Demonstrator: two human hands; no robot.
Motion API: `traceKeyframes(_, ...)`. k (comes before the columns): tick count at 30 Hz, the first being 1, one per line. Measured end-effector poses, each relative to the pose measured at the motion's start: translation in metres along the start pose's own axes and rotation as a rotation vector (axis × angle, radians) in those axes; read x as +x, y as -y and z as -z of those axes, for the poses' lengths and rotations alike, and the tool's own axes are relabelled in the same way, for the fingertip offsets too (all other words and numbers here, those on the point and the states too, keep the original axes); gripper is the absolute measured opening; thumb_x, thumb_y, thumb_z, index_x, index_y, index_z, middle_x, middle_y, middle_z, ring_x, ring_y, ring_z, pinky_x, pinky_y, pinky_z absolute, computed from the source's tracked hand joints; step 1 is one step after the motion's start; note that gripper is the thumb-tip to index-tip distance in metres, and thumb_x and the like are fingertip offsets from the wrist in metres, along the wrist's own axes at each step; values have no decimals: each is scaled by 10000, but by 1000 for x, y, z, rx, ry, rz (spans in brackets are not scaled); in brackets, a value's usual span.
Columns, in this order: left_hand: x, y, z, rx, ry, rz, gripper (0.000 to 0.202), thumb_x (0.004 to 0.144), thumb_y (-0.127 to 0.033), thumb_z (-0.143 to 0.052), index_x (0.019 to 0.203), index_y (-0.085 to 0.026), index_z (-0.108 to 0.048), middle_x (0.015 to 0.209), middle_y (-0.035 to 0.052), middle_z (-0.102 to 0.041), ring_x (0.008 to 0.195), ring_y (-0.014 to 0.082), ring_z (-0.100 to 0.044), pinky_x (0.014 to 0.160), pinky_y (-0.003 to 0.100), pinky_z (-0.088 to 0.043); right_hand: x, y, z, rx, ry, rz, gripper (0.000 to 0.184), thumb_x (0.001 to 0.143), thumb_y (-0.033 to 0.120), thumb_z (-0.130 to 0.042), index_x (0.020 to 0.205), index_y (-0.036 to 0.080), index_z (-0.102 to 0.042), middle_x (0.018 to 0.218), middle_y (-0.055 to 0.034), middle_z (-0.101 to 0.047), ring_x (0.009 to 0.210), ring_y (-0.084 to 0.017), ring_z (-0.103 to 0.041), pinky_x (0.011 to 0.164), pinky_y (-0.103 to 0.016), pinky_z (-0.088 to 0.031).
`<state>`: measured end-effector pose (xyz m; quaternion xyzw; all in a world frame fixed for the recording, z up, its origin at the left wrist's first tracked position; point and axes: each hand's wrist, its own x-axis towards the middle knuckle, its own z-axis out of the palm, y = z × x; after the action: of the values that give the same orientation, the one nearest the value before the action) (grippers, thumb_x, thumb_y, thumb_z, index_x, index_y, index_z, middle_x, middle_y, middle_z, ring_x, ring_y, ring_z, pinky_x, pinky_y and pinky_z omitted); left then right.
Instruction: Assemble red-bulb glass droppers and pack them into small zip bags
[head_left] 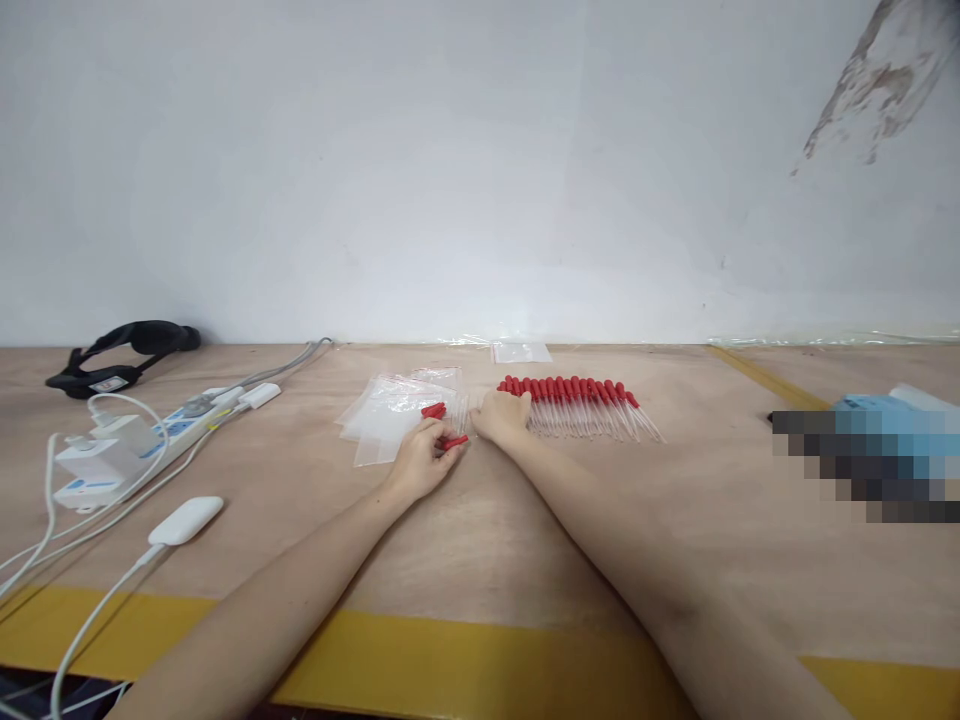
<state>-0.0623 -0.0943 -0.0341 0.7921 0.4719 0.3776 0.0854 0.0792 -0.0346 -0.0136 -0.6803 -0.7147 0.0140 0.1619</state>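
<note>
Droppers with red rubber bulbs and thin clear tubes lie side by side in a row, bulbs toward the wall. My left hand is closed around a red-bulbed dropper. Another red bulb shows just beyond its fingers. Thin clear tubes lie between my two hands. At the left end of the row, my right hand has its fingers bent together beside these tubes; what they grip, if anything, is hidden. Clear zip bags are fanned out behind and left of my left hand.
On the left are a power strip with chargers and cables, a white plugged-in case and a black headband-like device. Another clear bag lies by the wall. A blue item, partly pixelated, is at right.
</note>
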Motion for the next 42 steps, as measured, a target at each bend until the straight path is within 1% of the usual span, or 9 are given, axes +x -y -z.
traceKeyframes(6, -3, 0, 2, 63, 23, -43, 83, 766, -230, -531, 779, -162, -577, 763, 29, -573, 704, 138, -540, 612, 245, -452, 10, 14, -4, -24, 79, -50, 192, 721, 192, -497, 823, 144, -653, 869, -146, -659, 827, -239, -592, 793, -407, -248)
traceKeyframes(10, -5, 0, 0, 30, 78, -54, 143, 798, -218, -495, 904, -177, -583, 820, 24, -621, 745, 145, -561, 658, 255, -448, -7, 5, 4, -33, -12, -10, 235, 778, 184, -444, 921, 87, -604, 919, -183, -632, 878, -260, -565, 810, -410, -239)
traceKeyframes(13, -6, -4, -2, -16, 117, -35, 162, 812, -246, -487, 921, -183, -588, 868, 21, -643, 773, 148, -575, 688, 258, -449, -33, -27, 7, 11, -130, 126, 295, 873, 272, -331, 1017, 115, -535, 943, -135, -623, 904, -224, -544, 834, -380, -243)
traceKeyframes(16, -7, -11, -7, -47, 147, -17, 178, 823, -277, -472, 917, -185, -592, 838, 12, -649, 705, 138, -576, 660, 256, -452, -60, -73, 6, 209, -265, 528, 251, 883, 276, -342, 900, 149, -557, 869, -79, -631, 806, -173, -552, 784, -324, -310)
traceKeyframes(17, -8, -15, -9, -53, 157, -24, 180, 827, -279, -465, 910, -185, -593, 823, 10, -647, 693, 137, -574, 655, 257, -452, -68, -88, 5, 261, -286, 605, 235, 880, 271, -358, 922, 155, -558, 877, -71, -630, 796, -164, -550, 759, -306, -334)
traceKeyframes(21, -9, -25, -18, -116, 208, -61, 189, 835, -281, -457, 929, -184, -589, 888, 26, -644, 794, 155, -585, 716, 267, -458, -92, -121, 7, 326, -359, 701, 243, 881, 243, -367, 1005, 188, -568, 906, -61, -627, 813, -160, -545, 728, -305, -374)
traceKeyframes(24, -9, -29, -23, -158, 230, -59, 195, 830, -300, -472, 931, -178, -586, 924, 45, -636, 849, 169, -582, 751, 277, -461, -99, -119, 10, 308, -336, 720, 234, 875, 234, -382, 957, 192, -598, 868, -57, -635, 771, -154, -552, 713, -312, -370)
traceKeyframes(33, -10, -32, -26, -287, 209, -3, 168, 816, -300, -493, 892, -172, -571, 841, 16, -629, 746, 136, -582, 696, 254, -462, -98, -110, 11, 316, -316, 706, 215, 861, 247, -412, 952, 193, -599, 836, -38, -644, 696, -125, -554, 715, -305, -337)
traceKeyframes(42, -7, -34, -31, -373, 154, 19, 188, 803, -326, -510, 806, -146, -564, 732, 8, -596, 659, 117, -539, 615, 226, -427, -99, -103, 11, 393, -262, 677, 168, 845, 284, -463, 797, 187, -591, 685, 1, -603, 620, -108, -515, 680, -291, -303)
